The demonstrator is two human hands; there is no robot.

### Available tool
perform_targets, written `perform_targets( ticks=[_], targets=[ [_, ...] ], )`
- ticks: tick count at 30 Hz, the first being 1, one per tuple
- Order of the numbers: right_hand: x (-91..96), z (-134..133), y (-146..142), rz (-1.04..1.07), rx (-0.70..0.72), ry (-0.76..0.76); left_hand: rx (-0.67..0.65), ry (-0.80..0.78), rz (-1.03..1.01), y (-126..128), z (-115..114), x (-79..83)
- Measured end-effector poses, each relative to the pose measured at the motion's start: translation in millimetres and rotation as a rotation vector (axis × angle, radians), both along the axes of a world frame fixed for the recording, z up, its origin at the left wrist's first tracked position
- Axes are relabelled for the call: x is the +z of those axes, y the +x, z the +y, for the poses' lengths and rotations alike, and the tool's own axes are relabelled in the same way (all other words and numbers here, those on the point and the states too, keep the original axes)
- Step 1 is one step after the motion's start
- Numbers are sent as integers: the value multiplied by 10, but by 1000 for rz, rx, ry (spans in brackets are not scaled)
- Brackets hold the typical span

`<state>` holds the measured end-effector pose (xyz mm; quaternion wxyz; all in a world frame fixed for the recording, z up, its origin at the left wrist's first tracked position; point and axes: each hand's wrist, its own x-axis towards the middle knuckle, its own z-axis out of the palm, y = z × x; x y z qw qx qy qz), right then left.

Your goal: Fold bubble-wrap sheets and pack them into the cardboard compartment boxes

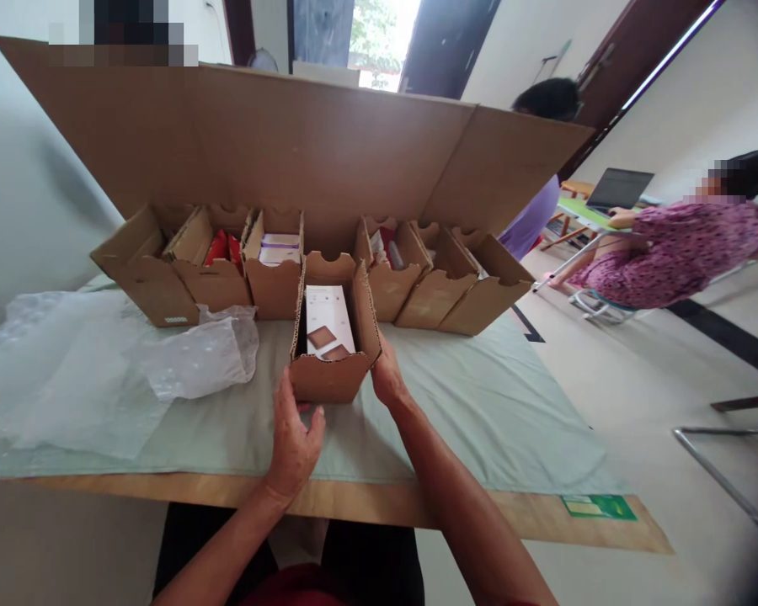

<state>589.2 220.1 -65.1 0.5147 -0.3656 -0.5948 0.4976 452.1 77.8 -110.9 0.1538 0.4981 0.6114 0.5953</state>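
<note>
An open-topped cardboard bin (328,380) stands forward of a row of similar bins. Inside it is a white box (328,316) with brown squares printed on its face. My left hand (296,442) is at the bin's front left corner, fingers along the side and thumb near the front. On the opposite side, my right hand (388,374) grips the right wall, its fingertips partly hidden behind the cardboard. Behind, a bin at left holds red packets (223,248), and the one beside it holds white-and-purple boxes (280,250).
Crumpled clear plastic wrap (208,358) lies at left on the pale green cloth (480,404). A tall cardboard panel (328,143) rises behind the bins. At right, a seated person (675,244) is at a small table with a laptop (620,190). A green card (600,507) is at the front edge.
</note>
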Motion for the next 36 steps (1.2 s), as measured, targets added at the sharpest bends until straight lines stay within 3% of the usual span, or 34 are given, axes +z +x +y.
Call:
perform_targets(
  ticks=[9, 16, 20, 28, 36],
  targets=[
    [-86, -546, 42, -2, -39, 101, -25, 6, 15, -40, 22, -9],
    [-160, -877, 55, -111, -95, 103, -35, -5, 9, -132, -95, 30],
    [-101, -802, 49, -118, -60, 112, -43, 30, 40, -114, 4, 30],
    [60, -391, -84, -204, -5, 152, 8, 17, -79, -262, 476, 92],
    [-15, -430, -76, -278, -54, 246, -3, -27, -170, -281, 355, 68]
  ],
)
